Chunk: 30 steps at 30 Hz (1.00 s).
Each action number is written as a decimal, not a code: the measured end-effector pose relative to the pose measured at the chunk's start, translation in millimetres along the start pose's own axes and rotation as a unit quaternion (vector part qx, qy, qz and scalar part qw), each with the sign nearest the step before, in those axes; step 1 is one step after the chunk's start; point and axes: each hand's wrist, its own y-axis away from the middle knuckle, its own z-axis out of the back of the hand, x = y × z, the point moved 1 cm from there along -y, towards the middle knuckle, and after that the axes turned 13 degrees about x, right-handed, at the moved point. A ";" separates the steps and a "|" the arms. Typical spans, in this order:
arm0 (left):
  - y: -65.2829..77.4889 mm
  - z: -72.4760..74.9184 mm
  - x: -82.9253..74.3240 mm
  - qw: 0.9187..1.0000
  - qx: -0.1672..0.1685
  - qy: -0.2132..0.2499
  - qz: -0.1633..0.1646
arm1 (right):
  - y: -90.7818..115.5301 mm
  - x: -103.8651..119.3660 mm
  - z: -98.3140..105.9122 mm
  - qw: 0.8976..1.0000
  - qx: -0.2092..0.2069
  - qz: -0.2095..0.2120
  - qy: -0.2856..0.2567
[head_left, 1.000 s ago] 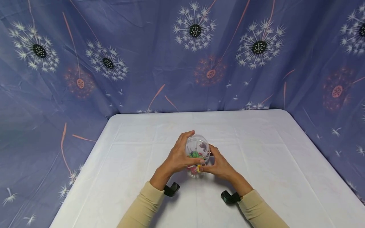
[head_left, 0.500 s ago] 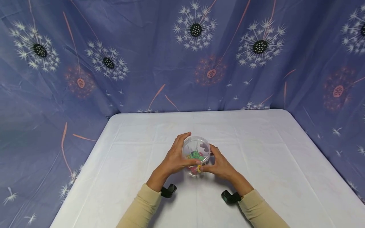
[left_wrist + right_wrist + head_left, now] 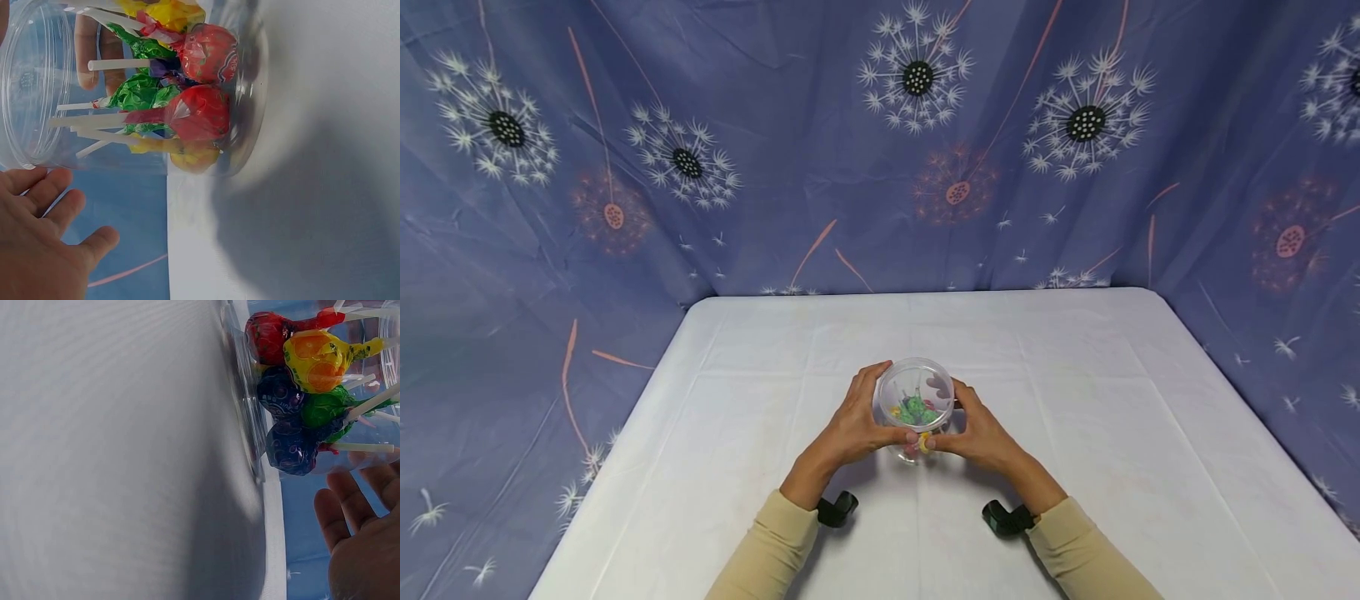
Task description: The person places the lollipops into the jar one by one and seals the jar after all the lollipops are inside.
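Note:
A clear plastic jar [image 3: 904,454] of wrapped lollipops [image 3: 200,112] stands upright on the white tablecloth, its clear round lid [image 3: 912,385] on top. Red, yellow, green and dark blue wrappers show through the wall, with white sticks pointing up. My left hand [image 3: 850,425] holds the lid's rim from the left, thumb in front and forefinger behind; its other fingers [image 3: 62,209] fan out loosely. From the right, my right hand [image 3: 981,433] grips the jar's body below the lid, thumb across the front and fingertips [image 3: 85,50] behind it.
A white cloth [image 3: 1075,400] covers the table. Behind and beside it hangs a blue curtain [image 3: 760,167] with dandelion prints. A black wrist camera [image 3: 837,509] sits under my left wrist and another black wrist camera [image 3: 1006,518] under the right.
My left hand has shifted left and a little toward me, off the top and down around the rim. The lid, tilted earlier, now lies level. The right hand stays in place.

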 end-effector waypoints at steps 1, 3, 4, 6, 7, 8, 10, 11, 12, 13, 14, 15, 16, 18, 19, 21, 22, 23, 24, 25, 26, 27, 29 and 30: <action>-0.1 -0.4 0.3 1.000 0.000 0.002 -0.001 | -0.1 -0.4 0.1 1.000 0.001 0.000 0.001; -0.6 -1.0 0.6 1.000 -0.001 0.008 -0.004 | -0.6 -1.1 0.4 1.000 0.000 -0.003 0.000; -0.7 -1.1 0.5 1.000 -0.002 0.010 -0.005 | -0.9 -1.6 0.4 1.000 0.000 -0.003 -0.001; -1.0 -1.0 0.1 1.000 -0.003 0.015 -0.006 | -1.1 -2.4 0.5 1.000 -0.002 -0.003 -0.001; -1.1 -0.9 -0.2 1.000 -0.004 0.015 -0.007 | -1.3 -2.6 0.5 1.000 -0.002 -0.002 0.000; -1.1 -0.5 -0.7 1.000 -0.004 0.016 -0.006 | -1.3 -2.9 0.5 1.000 -0.003 -0.002 0.001; -1.2 0.5 -1.5 1.000 -0.003 0.013 -0.004 | -1.2 -3.4 0.3 1.000 -0.004 0.000 0.002; -1.2 1.3 -1.9 1.000 -0.002 0.009 -0.003 | -1.2 -3.5 0.2 1.000 -0.004 0.000 0.004; -1.1 2.1 -2.3 1.000 -0.001 0.002 -0.003 | -1.3 -3.6 0.0 1.000 -0.005 0.000 0.002; -1.1 3.0 -2.6 1.000 0.000 -0.006 -0.005 | -1.3 -3.5 -0.1 1.000 -0.005 -0.001 0.003; -1.3 4.2 -2.7 1.000 0.002 -0.011 -0.006 | -1.3 -3.4 -0.3 1.000 -0.005 -0.002 0.002; -1.6 5.4 -2.7 1.000 0.005 -0.019 -0.009 | -1.4 -3.3 -0.3 1.000 -0.005 -0.001 0.003; -2.3 6.8 -2.6 1.000 0.008 -0.024 -0.014 | -1.3 -2.9 -0.2 1.000 -0.006 -0.002 0.002; -3.9 10.0 -2.1 0.999 0.020 -0.032 -0.018 | -1.3 -2.6 0.1 1.000 -0.007 -0.002 0.003; -5.0 11.8 -1.5 0.999 0.030 -0.034 -0.021 | -1.1 -2.4 0.2 1.000 -0.005 -0.003 0.002; -7.4 15.1 0.3 0.998 0.050 -0.039 -0.021 | -1.0 -2.3 0.2 1.000 -0.004 -0.005 -0.002; -8.8 16.9 1.3 0.997 0.060 -0.041 -0.022 | -0.9 -2.0 0.1 1.000 -0.003 -0.007 -0.005; -10.1 18.9 2.1 0.996 0.070 -0.044 -0.025 | -0.9 -2.0 0.1 1.000 -0.001 -0.008 -0.006; -11.4 21.0 2.8 0.995 0.080 -0.046 -0.027 | -0.8 -1.6 0.0 1.000 0.000 -0.010 -0.010; -12.8 23.1 3.3 0.994 0.089 -0.048 -0.031 | -0.8 -1.4 -0.1 1.000 0.002 -0.011 -0.011; -14.2 25.4 3.7 0.993 0.098 -0.050 -0.035 | -0.8 -0.9 -0.1 1.000 0.001 -0.012 -0.011; -15.5 27.8 3.8 0.992 0.107 -0.052 -0.040 | -0.8 -0.6 0.0 1.000 0.001 -0.013 -0.011; -18.1 32.4 4.1 0.989 0.125 -0.056 -0.047 | -0.6 0.2 0.0 1.000 0.003 -0.014 -0.013; -19.3 34.7 4.2 0.988 0.136 -0.058 -0.050 | -0.6 0.5 0.0 1.000 0.003 -0.015 -0.014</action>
